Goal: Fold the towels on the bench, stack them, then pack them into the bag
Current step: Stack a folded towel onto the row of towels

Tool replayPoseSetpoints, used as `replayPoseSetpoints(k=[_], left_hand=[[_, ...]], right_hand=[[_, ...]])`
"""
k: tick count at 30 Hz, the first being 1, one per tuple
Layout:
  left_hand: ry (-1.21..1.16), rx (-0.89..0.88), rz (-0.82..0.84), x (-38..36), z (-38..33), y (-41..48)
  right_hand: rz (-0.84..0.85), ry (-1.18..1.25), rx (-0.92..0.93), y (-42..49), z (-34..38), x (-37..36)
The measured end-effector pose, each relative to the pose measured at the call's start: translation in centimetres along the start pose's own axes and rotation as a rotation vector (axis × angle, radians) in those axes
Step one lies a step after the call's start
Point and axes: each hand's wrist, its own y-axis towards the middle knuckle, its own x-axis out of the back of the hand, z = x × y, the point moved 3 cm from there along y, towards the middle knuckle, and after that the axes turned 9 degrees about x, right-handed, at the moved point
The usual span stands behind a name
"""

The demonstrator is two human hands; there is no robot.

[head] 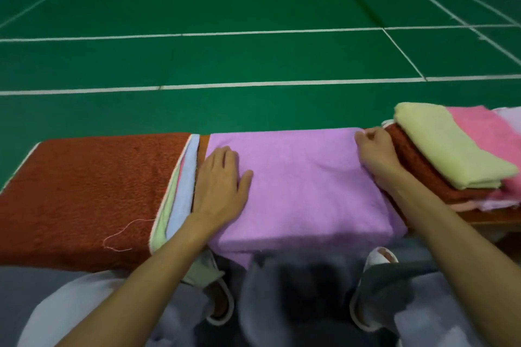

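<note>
the right hand [375, 153] pinches the far right corner of the purple towel [304, 186] with curled fingers. the left hand [220, 183] lies flat and relaxed on its left end, i think to hold it down while the right side is pulled smooth or folded over. the towel lies on the bench [485, 218] between the red-brown stack [90, 191] and the loose pile [448, 146], its long axis running left to right along the bench.
</note>
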Motion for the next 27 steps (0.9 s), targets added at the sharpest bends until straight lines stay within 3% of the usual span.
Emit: replayPoseSetpoints(k=[6,8,11,15,23,27], left_hand=[[0.033,0.0,0.13,0.4,0.2,-0.1],[0.025,-0.051,0.134,1.0,-1.1,-0.3],[-0.009,-0.131,0.179,1.3,-2.9,-0.8],[0.052,-0.135,0.299,-1.2,-3.5,-1.5],[0.171,-0.169,0.286,-0.9,-0.5,-0.6],[0.102,-0.122,0.293,-0.2,0.1,-0.5]], right_hand=[[0.002,-0.703,0.36,-3.2,1.5,-0.8],[0.176,-0.736,0.467,-4.4,1.1,-2.4],[0.484,-0.587,0.569,-6.6,0.9,-5.5],[0.586,-0.622,0.666,-8.9,0.9,-7.9],[0.44,-0.881,0.5,-5.6,-2.8,-3.7],[0.404,-0.837,0.416,-4.5,-3.9,-1.8]])
